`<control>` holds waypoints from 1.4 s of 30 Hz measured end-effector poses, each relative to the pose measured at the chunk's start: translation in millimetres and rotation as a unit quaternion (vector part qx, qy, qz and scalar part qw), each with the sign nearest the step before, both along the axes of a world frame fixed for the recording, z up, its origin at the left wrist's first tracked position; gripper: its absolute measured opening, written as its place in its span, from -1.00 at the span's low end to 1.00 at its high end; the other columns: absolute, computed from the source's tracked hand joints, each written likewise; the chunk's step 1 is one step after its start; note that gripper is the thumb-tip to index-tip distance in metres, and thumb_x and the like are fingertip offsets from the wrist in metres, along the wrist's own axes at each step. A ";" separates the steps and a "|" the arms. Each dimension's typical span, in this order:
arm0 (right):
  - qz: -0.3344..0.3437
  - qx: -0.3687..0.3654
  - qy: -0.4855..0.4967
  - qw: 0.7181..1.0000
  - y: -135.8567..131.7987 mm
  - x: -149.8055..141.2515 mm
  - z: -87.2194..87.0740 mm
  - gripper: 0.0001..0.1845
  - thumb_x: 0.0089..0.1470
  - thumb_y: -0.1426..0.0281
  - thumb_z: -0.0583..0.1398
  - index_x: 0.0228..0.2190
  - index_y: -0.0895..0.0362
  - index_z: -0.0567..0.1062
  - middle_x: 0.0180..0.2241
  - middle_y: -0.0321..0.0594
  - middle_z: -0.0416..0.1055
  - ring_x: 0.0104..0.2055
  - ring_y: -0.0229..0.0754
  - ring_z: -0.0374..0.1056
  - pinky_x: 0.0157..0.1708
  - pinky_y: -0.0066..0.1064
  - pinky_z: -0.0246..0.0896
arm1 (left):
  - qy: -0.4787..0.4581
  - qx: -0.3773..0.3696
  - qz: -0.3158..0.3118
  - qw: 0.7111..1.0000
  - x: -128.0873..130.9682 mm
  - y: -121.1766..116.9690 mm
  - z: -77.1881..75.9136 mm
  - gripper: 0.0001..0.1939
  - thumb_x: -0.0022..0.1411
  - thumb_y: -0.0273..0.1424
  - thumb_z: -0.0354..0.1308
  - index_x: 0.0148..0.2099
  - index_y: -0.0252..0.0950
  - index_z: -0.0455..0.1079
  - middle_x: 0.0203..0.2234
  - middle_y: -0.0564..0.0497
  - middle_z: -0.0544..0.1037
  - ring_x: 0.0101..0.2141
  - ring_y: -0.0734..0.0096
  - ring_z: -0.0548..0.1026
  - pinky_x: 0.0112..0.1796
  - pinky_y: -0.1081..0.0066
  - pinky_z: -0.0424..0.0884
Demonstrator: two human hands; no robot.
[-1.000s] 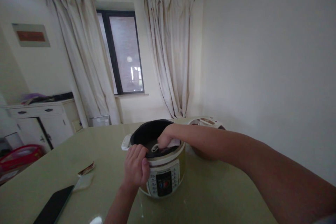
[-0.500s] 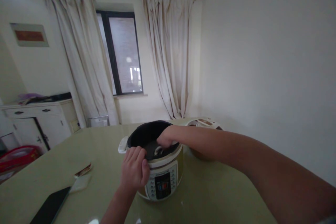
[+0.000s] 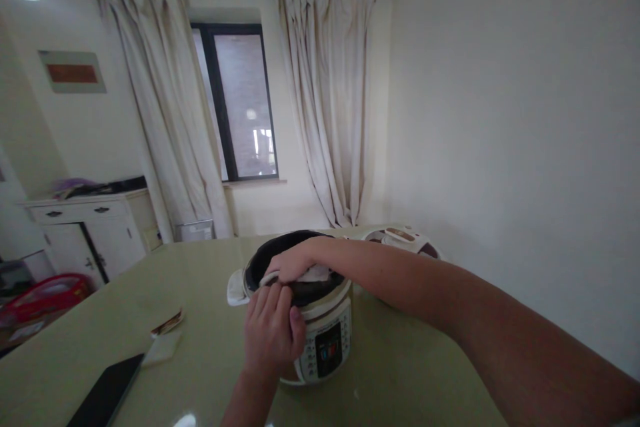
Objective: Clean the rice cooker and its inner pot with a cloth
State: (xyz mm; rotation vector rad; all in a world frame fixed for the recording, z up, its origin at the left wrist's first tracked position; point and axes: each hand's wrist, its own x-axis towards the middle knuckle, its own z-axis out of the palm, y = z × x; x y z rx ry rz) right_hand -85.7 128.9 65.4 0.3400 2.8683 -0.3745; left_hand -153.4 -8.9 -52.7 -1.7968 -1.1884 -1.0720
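An open electric pressure cooker (image 3: 325, 340) with a black inner pot and a button panel stands on the pale green table (image 3: 200, 320). My left hand (image 3: 273, 333) grips the cooker's front left rim, fingers curled over the edge. My right hand (image 3: 295, 267) reaches across the pot's mouth and presses a white cloth (image 3: 315, 274) against the near inner rim. The cooker's lid (image 3: 400, 240) lies on the table behind my right forearm.
A dark phone or tablet (image 3: 107, 397) lies at the table's near left, with a small white packet (image 3: 161, 349) and a brown item (image 3: 167, 323) beside it. A white cabinet (image 3: 90, 233) and a red basket (image 3: 43, 293) stand at left. Curtains and a window face me.
My right hand has risen from inside the pot to its near rim, moving left with the cloth. My left hand shifted slightly along the rim; the view moved a little.
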 end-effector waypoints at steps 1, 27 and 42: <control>-0.017 -0.006 -0.007 1.000 2.4 11.2 10.1 -0.89 0.02 0.53 0.30 -0.34 0.22 0.63 -0.33 -0.21 0.61 -0.26 -0.14 0.46 -0.23 -0.38 0.31 | -0.003 0.002 0.007 1.000 2.3 1.4 -0.3 -0.90 0.37 -0.44 -0.04 -0.22 -0.16 0.24 -0.39 -0.08 0.39 -0.32 0.07 0.33 -0.23 0.14 0.25; -0.083 0.099 0.276 0.952 -53.7 133.5 -24.7 -0.27 0.02 -0.04 0.47 0.10 0.07 0.52 -0.03 -0.10 0.53 0.02 0.03 0.40 0.11 -0.20 0.19 | 0.109 -0.071 -0.032 0.991 -48.9 23.0 19.2 -0.51 0.30 0.16 0.15 -0.33 -0.16 0.33 -0.50 0.01 0.45 -0.42 0.17 0.44 -0.30 0.16 0.35; -0.075 0.059 0.419 0.903 -32.3 157.8 -43.7 -0.47 0.18 0.00 0.39 0.00 0.10 0.57 -0.10 -0.11 0.53 -0.02 0.02 0.40 0.09 -0.16 0.24 | 0.100 -0.020 0.107 0.989 2.3 7.7 15.1 -0.59 0.34 0.02 0.13 -0.38 -0.19 0.39 -0.54 -0.03 0.41 -0.41 0.12 0.45 -0.27 0.13 0.32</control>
